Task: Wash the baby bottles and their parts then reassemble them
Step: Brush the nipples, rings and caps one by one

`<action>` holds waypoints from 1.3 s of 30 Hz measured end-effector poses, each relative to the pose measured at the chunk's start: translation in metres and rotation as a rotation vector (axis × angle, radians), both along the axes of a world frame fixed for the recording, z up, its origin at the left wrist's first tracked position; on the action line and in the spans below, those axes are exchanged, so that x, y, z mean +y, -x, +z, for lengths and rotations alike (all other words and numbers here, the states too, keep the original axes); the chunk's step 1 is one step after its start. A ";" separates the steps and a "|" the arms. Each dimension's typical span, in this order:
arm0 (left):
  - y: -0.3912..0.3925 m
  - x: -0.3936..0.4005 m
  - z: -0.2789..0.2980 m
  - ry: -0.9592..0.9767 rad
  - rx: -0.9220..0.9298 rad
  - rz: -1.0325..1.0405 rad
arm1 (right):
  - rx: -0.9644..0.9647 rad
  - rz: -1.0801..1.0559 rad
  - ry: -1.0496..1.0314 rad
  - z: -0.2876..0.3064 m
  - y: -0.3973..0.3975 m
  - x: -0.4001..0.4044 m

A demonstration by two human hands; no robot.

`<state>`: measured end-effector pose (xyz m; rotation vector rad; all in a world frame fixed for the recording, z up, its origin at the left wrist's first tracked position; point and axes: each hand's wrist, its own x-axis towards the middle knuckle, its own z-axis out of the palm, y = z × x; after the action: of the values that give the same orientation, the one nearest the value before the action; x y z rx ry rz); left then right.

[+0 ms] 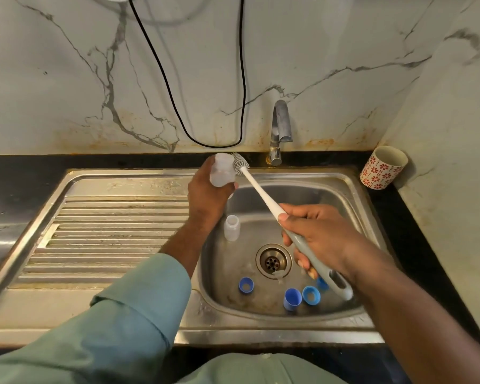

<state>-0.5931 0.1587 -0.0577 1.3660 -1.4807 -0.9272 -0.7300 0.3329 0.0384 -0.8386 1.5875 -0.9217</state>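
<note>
A home kitchen, seen at its washing-up corner.

A stainless-steel sink (352,195) with a ribbed draining board (114,234) on its left is set into a black stone counter (416,234). At the far side stand a chrome tap (280,131) and a rust-stained, white, grey-veined marble-look wall (67,79); a red-flowered ceramic cup (383,167) sits far right.

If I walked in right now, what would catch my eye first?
Above the steel sink, the left hand holds a clear baby bottle while the right hand works a long white bottle brush against it. Blue caps and rings lie near the drain, and a second bottle stands in the basin.
</note>
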 end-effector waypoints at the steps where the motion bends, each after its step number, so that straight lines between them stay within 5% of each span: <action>1: 0.001 -0.002 -0.002 -0.002 -0.014 0.012 | -0.015 -0.004 -0.004 0.000 0.000 -0.001; 20: 0.012 -0.020 -0.010 -0.138 -0.063 -0.173 | -0.025 -0.069 -0.017 -0.011 0.008 -0.008; 39: 0.014 -0.023 -0.014 -0.184 0.066 -0.098 | -0.070 -0.043 -0.014 -0.018 0.004 -0.014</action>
<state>-0.6068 0.1353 -0.0720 1.3889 -1.4511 -1.1844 -0.7345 0.3191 0.0201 -0.7569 1.5550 -0.9590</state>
